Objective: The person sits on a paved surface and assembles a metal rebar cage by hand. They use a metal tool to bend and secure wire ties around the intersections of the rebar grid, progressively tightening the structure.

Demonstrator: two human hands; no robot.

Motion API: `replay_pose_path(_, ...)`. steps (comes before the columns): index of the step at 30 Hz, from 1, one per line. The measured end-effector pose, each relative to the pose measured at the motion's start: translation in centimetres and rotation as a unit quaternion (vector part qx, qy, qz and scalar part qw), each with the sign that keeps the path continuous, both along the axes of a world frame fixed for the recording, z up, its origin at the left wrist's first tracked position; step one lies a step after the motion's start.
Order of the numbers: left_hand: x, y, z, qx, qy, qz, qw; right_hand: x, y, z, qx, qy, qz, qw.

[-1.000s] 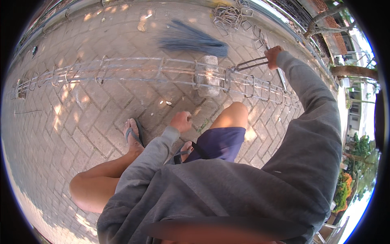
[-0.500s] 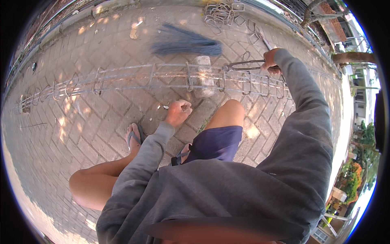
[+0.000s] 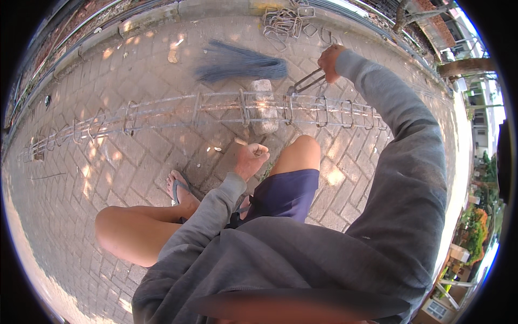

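Observation:
My right hand (image 3: pixel 331 63) grips the handles of a pair of long-handled pincers (image 3: pixel 308 83), its fingers wrapped round them. The jaws of the pincers meet the rebar cage (image 3: pixel 220 123), a long frame of thin steel bars and stirrups, just right of a pale stone block (image 3: pixel 264 110). That block props the frame near its middle. My left hand (image 3: pixel 252 159) hovers between the cage and my knees with its fingers curled in. Whatever it may hold is hidden. A bundle of blue-grey tie wire (image 3: pixel 245 63) lies beyond the cage.
A heap of loose steel stirrups (image 3: pixel 281 24) rests on the brick paving (image 3: pixel 151 162) at the far side. Behind it runs a concrete kerb (image 3: pixel 145 22) with long bars along it. My sandalled foot (image 3: pixel 179 189) stands left of my left hand.
My right hand has swung left and away from me, and the pincers are steeper, with their jaws still at the cage. My left hand has shifted right and a little nearer to me.

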State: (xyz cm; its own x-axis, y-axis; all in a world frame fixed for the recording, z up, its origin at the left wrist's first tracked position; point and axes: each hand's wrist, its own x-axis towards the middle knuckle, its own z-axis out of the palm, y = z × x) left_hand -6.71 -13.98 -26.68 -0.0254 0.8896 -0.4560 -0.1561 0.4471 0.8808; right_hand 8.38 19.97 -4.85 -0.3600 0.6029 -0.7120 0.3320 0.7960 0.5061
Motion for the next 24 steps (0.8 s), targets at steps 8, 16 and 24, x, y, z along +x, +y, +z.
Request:
replay_pose_path(8, 0.7, 1.3, -1.0, 0.063, 0.085, -0.026, 0.994, 0.7, 1.5, -0.6, -0.031, 0.084, 0.008, 0.996)
replay_pose_path(16, -2.3, 2.5, -1.2, -0.009, 0.017, 0.040, 0.999, 10.4, 2.9, -1.9, -0.280, 0.119, -0.513, 0.803)
replay_pose_path(24, -4.9, 6.6, 2.6, 0.140, 0.137, 0.103, 0.975, 15.4, 0.6, -5.8, -0.290, 0.144, -0.550, 0.770)
